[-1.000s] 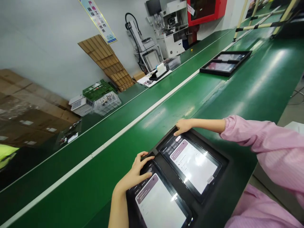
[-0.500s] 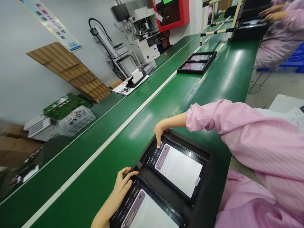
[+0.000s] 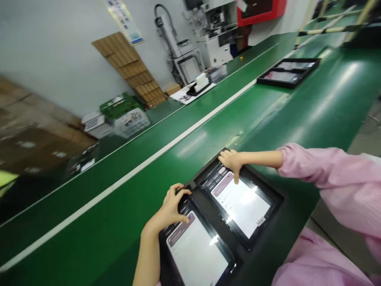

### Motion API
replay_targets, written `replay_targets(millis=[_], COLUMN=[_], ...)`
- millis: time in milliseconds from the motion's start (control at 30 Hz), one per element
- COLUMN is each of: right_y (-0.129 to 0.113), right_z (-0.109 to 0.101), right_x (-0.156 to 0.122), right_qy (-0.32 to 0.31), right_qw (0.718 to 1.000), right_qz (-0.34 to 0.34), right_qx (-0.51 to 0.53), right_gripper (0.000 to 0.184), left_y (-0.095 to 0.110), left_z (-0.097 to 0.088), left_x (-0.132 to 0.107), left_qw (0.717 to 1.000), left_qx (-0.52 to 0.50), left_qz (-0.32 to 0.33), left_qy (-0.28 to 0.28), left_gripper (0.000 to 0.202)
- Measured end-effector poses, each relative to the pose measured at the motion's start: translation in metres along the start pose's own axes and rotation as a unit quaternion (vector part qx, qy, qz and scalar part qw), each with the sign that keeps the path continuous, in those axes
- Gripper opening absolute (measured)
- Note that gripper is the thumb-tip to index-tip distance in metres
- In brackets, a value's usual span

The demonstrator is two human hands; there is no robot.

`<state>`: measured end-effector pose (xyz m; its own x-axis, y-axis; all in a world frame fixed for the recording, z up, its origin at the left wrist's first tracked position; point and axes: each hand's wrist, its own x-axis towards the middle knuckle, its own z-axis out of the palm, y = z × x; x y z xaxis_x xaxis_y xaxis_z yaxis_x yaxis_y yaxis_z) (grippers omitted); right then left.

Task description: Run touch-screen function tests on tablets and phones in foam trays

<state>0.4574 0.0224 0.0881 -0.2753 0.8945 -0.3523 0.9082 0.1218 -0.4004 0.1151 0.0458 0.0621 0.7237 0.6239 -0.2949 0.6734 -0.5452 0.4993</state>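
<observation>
A black tray (image 3: 269,234) on the green belt holds two lit tablets side by side. My left hand (image 3: 171,206) rests on the top corner of the near tablet (image 3: 199,248), fingers curled loosely and apart, touching its dark menu strip. My right hand (image 3: 233,161) lies on the top of the far tablet (image 3: 241,202), one finger stretched down onto its white screen. Both hands hold nothing. A pink sleeve covers my right arm.
The green conveyor belt (image 3: 125,198) with a white stripe runs up to the right. Another black tray (image 3: 287,71) with screens lies farther along. Beyond the belt are a green crate (image 3: 119,107), clear packs, cardboard sheets and white machines (image 3: 220,43).
The view has swung back to the left. My right finger has slid from the tablet's top corner down onto the white screen. My left hand stays on the near tablet's corner.
</observation>
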Motion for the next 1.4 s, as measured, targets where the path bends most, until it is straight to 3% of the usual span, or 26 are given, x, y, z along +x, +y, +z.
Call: replay_targets(millis=[100, 167, 267, 367, 433, 500, 633, 833, 1000, 1133, 1200, 1400], right_y=[0.015, 0.029, 0.043, 0.046, 0.044, 0.042, 0.043, 0.047, 0.048, 0.048, 0.047, 0.046], right_z=[0.007, 0.007, 0.012, 0.03, 0.044, 0.056, 0.064, 0.065, 0.065, 0.063, 0.064, 0.065], right_x=[0.001, 0.008, 0.009, -0.015, -0.037, -0.056, -0.069, -0.066, -0.072, -0.072, -0.071, -0.073], right_qy=[0.039, 0.078, 0.153, 0.262, 0.325, 0.324, 0.271, 0.271, 0.339, 0.425, 0.446, 0.432], right_qw=[0.997, 0.994, 0.983, 0.955, 0.927, 0.919, 0.917, 0.906, 0.894, 0.895, 0.888, 0.892], right_qz=[-0.054, -0.074, -0.055, -0.051, -0.093, -0.165, -0.281, -0.325, -0.292, -0.131, -0.087, -0.125], right_qx=[-0.037, 0.013, 0.089, 0.132, 0.164, 0.153, 0.079, 0.026, 0.0, -0.034, -0.063, -0.057], right_gripper=[0.073, 0.054, 0.023, 0.023, 0.027, 0.034, 0.049, 0.043, 0.046, 0.045, 0.041, 0.044], left_y=[0.008, 0.009, 0.009, 0.013, 0.018, 0.023, 0.029, 0.036, 0.041, 0.042, 0.043, 0.047], left_z=[0.001, 0.001, 0.002, 0.001, 0.0, -0.001, 0.004, 0.022, 0.018, 0.013, 0.015, 0.023], left_x=[0.004, 0.007, 0.008, 0.0, -0.008, -0.014, -0.014, -0.008, -0.01, -0.01, -0.01, -0.01], left_qw=[0.999, 0.997, 0.994, 0.995, 0.996, 0.997, 0.994, 0.997, 0.998, 0.998, 0.997, 0.998], left_qx=[-0.019, -0.022, -0.036, -0.066, -0.061, -0.044, -0.042, -0.006, -0.006, -0.02, -0.017, 0.007], left_qz=[0.028, 0.044, 0.045, 0.042, 0.05, 0.067, 0.096, 0.071, 0.056, 0.066, 0.069, 0.067], left_qy=[0.027, 0.061, 0.096, 0.068, 0.032, -0.001, -0.031, 0.006, 0.005, 0.0, -0.001, 0.002], left_gripper=[0.047, 0.024, 0.033, 0.034, 0.047, 0.065, 0.06, 0.07, 0.075, 0.058, 0.051, 0.08])
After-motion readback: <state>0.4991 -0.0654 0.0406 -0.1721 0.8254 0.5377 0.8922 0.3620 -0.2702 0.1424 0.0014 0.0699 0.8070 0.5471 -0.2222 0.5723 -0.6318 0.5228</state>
